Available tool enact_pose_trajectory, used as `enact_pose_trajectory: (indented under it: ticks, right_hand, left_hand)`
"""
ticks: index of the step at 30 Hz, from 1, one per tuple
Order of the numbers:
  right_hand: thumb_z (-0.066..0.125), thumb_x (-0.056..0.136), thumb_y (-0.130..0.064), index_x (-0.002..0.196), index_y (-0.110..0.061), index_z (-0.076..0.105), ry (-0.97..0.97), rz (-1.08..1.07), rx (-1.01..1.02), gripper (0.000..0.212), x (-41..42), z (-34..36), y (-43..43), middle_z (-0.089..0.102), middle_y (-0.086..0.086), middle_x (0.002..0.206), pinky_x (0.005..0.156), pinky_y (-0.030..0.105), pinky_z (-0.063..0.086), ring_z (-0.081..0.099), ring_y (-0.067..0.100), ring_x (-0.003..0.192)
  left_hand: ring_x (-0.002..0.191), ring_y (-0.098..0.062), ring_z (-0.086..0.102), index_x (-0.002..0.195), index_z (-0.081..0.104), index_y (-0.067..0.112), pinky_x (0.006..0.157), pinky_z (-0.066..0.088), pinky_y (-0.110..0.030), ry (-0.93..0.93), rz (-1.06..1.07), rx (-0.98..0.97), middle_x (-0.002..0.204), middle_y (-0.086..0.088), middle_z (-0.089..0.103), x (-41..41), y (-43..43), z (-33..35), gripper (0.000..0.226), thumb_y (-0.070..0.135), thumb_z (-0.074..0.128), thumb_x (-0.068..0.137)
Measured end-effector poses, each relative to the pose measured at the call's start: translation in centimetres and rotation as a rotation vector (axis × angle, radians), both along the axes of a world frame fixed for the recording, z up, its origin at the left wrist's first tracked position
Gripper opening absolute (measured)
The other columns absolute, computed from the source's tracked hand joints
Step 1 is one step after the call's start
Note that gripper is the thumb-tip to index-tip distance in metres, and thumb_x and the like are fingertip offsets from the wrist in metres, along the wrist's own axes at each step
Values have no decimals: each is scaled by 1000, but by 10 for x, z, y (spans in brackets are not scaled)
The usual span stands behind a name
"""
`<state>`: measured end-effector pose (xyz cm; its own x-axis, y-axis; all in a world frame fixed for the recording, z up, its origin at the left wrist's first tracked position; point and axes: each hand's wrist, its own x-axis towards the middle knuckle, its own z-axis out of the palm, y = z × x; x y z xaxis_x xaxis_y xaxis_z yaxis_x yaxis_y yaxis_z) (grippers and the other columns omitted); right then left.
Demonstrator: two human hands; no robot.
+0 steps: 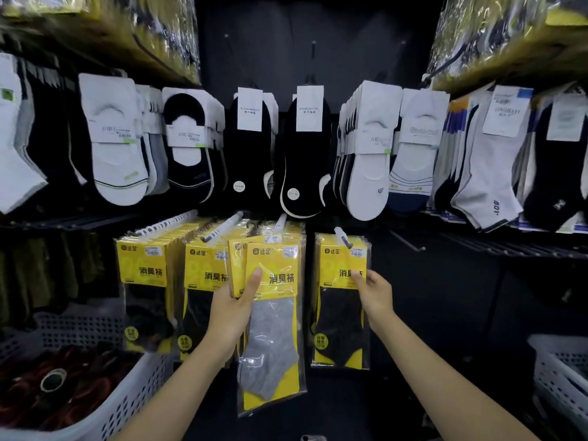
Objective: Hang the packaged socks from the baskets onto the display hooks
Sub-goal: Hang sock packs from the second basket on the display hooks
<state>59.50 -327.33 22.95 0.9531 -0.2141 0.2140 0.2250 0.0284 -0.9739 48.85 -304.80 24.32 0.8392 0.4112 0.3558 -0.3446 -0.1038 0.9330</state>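
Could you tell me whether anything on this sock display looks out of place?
Only the grey-sock packet gripped by the left hand: it tilts and sits lower than the black-sock packets hanging on either side.
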Motion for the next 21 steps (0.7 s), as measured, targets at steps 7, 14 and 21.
enact_pose_trajectory:
  ticks: [7,14,21]
  right_hand:
    - [68,87,-29,102,-11,59,122,-240,-39,26,32,0,8,62,6,102,79,29,44,58,20,95]
    - [62,91,-27,104,-15,57,9,-113,-48,19,-17,-1,10,59,7,116,83,25,42,56,16,100]
    - [61,91,-28,105,-11,66,-59,310,-17,22,-88,10,28,72,1,97,73,18,56,69,11,87]
  left_hand:
    - [59,11,61,75,68,27,52,43,-2,-1,-52,-38,67,9,68,3,-8,-7,23,47,61,81]
    - [73,2,68,86,71,24,53,47,-7,25,-112,-97,76,15,74,-2,-19,-10,24,45,63,80]
    - [73,-5,71,85,71,25,54,52,-14,12,-176,-210,79,10,75,-10,-48,-9,21,40,74,69]
